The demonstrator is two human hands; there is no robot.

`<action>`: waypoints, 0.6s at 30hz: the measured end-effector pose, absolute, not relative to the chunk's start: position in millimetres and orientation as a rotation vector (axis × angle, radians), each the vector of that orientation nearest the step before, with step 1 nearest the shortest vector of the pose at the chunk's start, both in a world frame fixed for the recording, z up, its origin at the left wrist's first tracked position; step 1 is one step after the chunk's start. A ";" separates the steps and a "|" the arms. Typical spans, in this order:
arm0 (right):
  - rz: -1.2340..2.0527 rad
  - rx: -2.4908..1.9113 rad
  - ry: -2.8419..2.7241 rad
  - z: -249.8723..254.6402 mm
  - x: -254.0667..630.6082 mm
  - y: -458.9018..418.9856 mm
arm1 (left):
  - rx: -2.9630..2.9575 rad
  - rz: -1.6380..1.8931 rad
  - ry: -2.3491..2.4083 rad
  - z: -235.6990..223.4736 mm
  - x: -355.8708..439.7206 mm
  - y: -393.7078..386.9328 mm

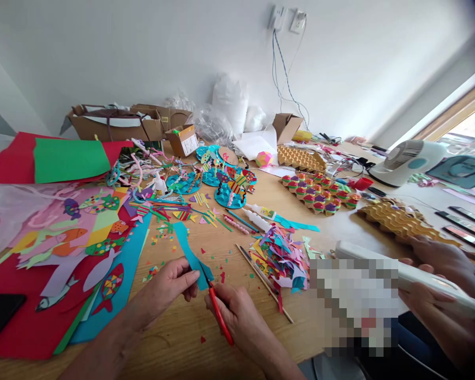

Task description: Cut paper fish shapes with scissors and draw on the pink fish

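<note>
The left hand (178,278) pinches a blue paper strip (184,243); the right hand (239,311) grips red scissors (221,316), blades across its lower end. Cutting looks partway, the upper length uncut. Scraps (287,253) heap right of the hands, decorated fish (113,282) lie left, on a wooden table (174,332); a white wall (142,47) stands beyond.

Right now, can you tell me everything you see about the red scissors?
The scissors have a plastic-looking red handle and slim, dark-looking blades. The right hand grips the handle, hiding part of it. They point away from the person and slightly left, above the wooden table. The blades meet a blue paper strip held in the left hand; how far they open is too small to tell.
</note>
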State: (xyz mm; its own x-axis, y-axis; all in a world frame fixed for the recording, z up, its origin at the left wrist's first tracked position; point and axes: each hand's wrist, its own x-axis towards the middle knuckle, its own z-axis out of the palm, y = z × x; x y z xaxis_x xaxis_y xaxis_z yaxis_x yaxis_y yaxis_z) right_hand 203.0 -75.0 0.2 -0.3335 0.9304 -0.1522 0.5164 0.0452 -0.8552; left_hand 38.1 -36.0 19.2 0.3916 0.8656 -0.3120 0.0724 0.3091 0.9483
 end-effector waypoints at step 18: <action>1.522 -1.345 -1.495 -6.5 205.4 -74.3 | 1.210 0.681 1.091 14.2 39.6 -34.6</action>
